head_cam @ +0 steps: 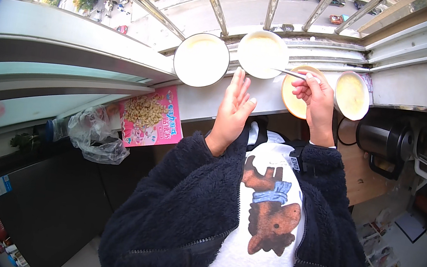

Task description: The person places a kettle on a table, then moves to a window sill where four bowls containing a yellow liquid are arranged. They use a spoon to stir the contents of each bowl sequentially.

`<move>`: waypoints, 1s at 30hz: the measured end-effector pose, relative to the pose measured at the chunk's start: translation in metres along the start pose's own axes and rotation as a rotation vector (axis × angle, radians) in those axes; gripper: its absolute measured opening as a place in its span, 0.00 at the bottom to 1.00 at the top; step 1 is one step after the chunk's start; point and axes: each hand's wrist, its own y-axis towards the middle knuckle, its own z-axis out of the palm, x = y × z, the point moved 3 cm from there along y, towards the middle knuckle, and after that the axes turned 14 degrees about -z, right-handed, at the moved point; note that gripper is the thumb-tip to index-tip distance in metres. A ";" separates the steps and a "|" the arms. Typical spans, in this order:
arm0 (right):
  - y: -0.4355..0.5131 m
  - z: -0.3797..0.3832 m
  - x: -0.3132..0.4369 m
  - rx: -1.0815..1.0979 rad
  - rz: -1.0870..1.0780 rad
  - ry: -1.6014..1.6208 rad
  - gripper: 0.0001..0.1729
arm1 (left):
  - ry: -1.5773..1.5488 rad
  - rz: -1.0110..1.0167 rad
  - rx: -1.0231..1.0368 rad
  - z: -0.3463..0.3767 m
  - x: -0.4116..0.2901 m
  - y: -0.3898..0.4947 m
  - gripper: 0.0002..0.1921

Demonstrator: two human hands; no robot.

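Observation:
Between the thumb and fingers of my right hand (317, 101) is the handle of a metal spoon (291, 74). Its far end reaches over a white bowl (239, 62) of pale, creamy food; glare hides the spoon's tip. Just below that bowl, my left hand (234, 113) is raised with fingers extended, holding nothing. A dark-rimmed bowl (174, 63), its pale contents washed out by light, stands to the left. Partly behind my right hand is an orange-rimmed bowl (283, 92) with similar food. Farther right stands another white bowl (368, 94) of yellowish food.
Metal window bars (212, 0) rise behind the sill (201, 106). Peanuts (144, 108) lie on a pink booklet (172, 131) at left, beside a clear plastic bag (97, 137). A dark appliance jug (386, 138) with a handle stands at right on a wooden surface (372, 178).

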 end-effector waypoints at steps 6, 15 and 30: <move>-0.004 0.007 0.016 -0.009 -0.249 -0.134 0.13 | 0.094 0.018 0.024 0.002 0.001 0.000 0.40; -0.006 0.020 0.016 0.178 -0.627 -0.671 0.10 | 0.112 -0.001 0.047 0.000 0.001 0.000 0.39; -0.003 0.003 0.016 -0.052 -0.336 -0.175 0.13 | 0.136 -0.010 0.085 -0.001 -0.005 -0.001 0.40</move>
